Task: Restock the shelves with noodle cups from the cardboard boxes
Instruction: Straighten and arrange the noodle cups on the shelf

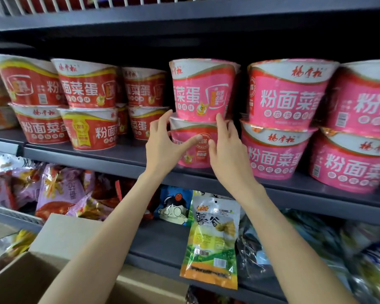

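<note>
Nearest the camera, the open cardboard box (31,270) sits low, below and left of the shelf (127,165); what's inside it can't be seen. Up from it, both arms reach to that shelf. The left hand (162,145) and right hand (228,150) hover with fingers spread apart, gripping nothing, fingertips just touching the pink stack: the lower pink cup (191,148) on the shelf, the upper pink cup (203,91) on top of it. Looks like a steadying touch on a fresh stack. The risk: the top cup leans a little, so a nudge could tip it off the shelf front. Left of the stack on the same shelf stand red cups (88,106); more pink cups (279,128) crowd the right. Under the shelf hangs a green snack bag (211,238).
</note>
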{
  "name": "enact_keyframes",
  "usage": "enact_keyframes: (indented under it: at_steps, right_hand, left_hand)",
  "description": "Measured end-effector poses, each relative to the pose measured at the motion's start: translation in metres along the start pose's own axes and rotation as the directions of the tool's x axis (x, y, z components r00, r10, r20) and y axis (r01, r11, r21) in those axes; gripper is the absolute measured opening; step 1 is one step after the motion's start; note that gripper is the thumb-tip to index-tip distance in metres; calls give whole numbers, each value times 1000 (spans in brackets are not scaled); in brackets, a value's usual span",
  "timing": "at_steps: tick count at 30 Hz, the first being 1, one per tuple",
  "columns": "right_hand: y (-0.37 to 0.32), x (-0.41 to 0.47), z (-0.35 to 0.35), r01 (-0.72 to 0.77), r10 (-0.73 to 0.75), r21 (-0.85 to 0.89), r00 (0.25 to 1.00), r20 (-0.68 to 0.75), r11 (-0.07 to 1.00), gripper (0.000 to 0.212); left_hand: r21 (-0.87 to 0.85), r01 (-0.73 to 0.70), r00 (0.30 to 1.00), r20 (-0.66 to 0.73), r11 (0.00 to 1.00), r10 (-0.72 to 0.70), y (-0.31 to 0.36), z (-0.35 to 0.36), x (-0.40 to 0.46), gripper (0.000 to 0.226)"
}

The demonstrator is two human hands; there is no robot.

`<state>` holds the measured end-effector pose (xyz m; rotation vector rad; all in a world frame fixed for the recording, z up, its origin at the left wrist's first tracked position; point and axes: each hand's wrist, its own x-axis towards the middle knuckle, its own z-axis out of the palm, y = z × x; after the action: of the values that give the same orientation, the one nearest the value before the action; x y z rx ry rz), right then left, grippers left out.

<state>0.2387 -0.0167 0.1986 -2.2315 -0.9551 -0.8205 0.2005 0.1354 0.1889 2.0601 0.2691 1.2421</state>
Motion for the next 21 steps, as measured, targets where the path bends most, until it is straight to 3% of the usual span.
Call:
enact_keyframes:
  at_steps: [5, 9, 12, 15, 18, 21]
  right_hand:
    - [10, -7, 0, 32, -46, -105, 991, -125, 994, 56]
    - [16, -3, 1, 103, -145, -176, 960, -241, 979, 53]
    - [15, 3, 5, 130, -172, -199, 961, -215, 971, 58]
    - [15, 4, 7, 117, -166, -219, 961, -221, 969, 60]
    - [16, 4, 5, 113, -158, -201, 962, -224, 973, 60]
    - [15, 5, 3, 89, -120, -157, 973, -198, 984, 57]
  left_hand:
    - [-178, 27, 994, 109, 984, -8, -8, -10, 6, 70]
    - [-220, 48, 981, 196, 974, -4, -16, -14, 10, 76]
    - [-203, 4, 980, 194, 979, 37, -16, -11, 10, 76]
    - [-68, -97, 981, 162, 993, 106, -18, -9, 8, 73]
    - [-37, -146, 982, 113, 989, 149, -16, -18, 21, 56]
    - [-194, -3, 971, 236, 981, 49, -12, -25, 43, 63]
